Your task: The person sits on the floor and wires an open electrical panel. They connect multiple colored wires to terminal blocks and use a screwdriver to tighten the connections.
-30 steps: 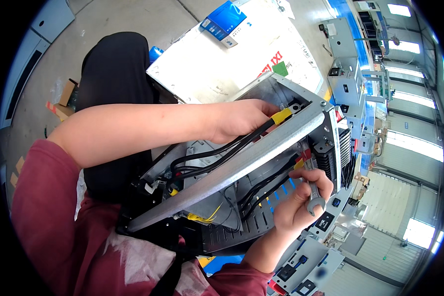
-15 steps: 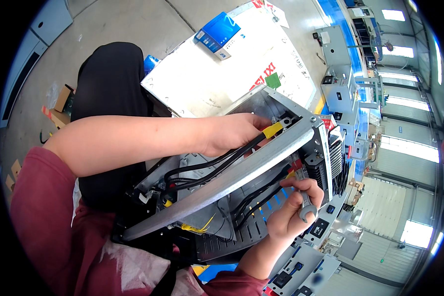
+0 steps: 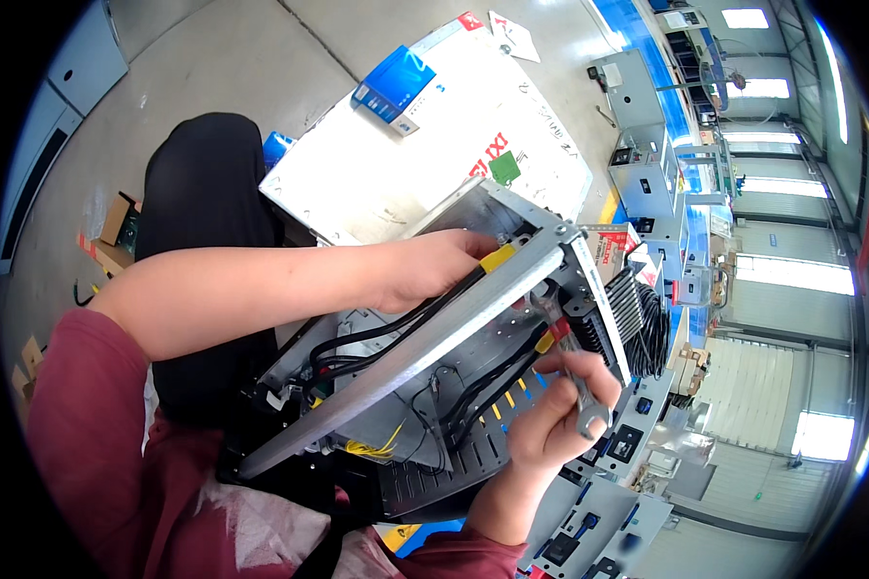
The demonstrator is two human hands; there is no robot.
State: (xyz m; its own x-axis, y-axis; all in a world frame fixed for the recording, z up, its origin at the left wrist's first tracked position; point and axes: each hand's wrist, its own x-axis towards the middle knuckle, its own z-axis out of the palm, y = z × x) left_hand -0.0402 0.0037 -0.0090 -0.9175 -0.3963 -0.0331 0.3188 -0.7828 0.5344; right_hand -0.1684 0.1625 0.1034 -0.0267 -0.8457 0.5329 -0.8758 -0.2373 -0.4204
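A metal cabinet frame (image 3: 406, 359) with a bare silver crossbar stands tilted in front of me. My left hand (image 3: 433, 270) reaches inside it, fingers curled by a black cable with a yellow sleeve (image 3: 497, 259); the cable and frame hide its fingertips, and whatever they hold cannot be made out. My right hand (image 3: 562, 410) is closed around a silver combination wrench (image 3: 595, 421). The wrench's far end lies inside the frame, near a terminal by the red and yellow sleeved cables (image 3: 546, 340). Thin yellow wires (image 3: 372, 450) hang lower in the cabinet.
Beyond the frame stands a large white-topped box (image 3: 396, 183) bearing a blue carton (image 3: 396, 89) and a green patch (image 3: 504, 168). A coil of black cable (image 3: 652, 328) sits right of the frame. Grey cabinets (image 3: 647, 183) line the floor farther off. An open cardboard box (image 3: 116, 232) lies at left.
The view has shifted, so the frame and hands appear slightly farther left. The wrench's far end now shows near the terminal inside the frame. My left hand stays beside the yellow-sleeved cable.
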